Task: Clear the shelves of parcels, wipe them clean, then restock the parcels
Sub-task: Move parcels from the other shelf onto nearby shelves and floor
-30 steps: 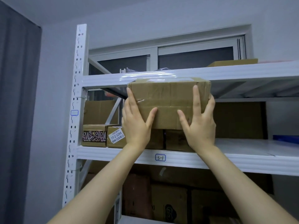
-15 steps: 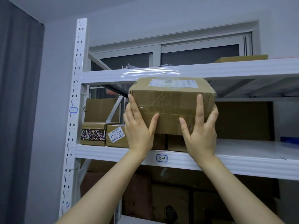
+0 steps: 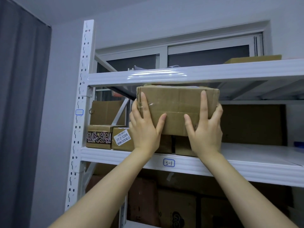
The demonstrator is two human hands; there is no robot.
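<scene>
A brown taped cardboard box point(image 3: 177, 104) is held up in front of the white rack, just under the upper shelf point(image 3: 230, 71) and above the middle shelf point(image 3: 246, 168) marked "5-1". My left hand point(image 3: 144, 134) holds its left end, thumb and forefinger on the front face and the other fingers round the side. At the right end my right hand point(image 3: 205, 132) holds it the same way. Beneath it on the middle shelf sit small parcels: one with patterned black tape point(image 3: 98, 137), one labelled "17-2-3204" point(image 3: 122, 139) and one partly hidden point(image 3: 182, 145).
A big flat carton point(image 3: 251, 124) leans at the back of the middle shelf, another point(image 3: 105, 112) at the back left. A box point(image 3: 253, 59) lies on the upper shelf. Several cartons point(image 3: 177, 209) fill the shelf below. The rack's upright point(image 3: 80, 112) and a grey curtain point(image 3: 21, 112) stand left.
The box's top with its white label showed half a second ago; now the box sits level under the upper shelf and the top is almost hidden. Both hands keep their hold.
</scene>
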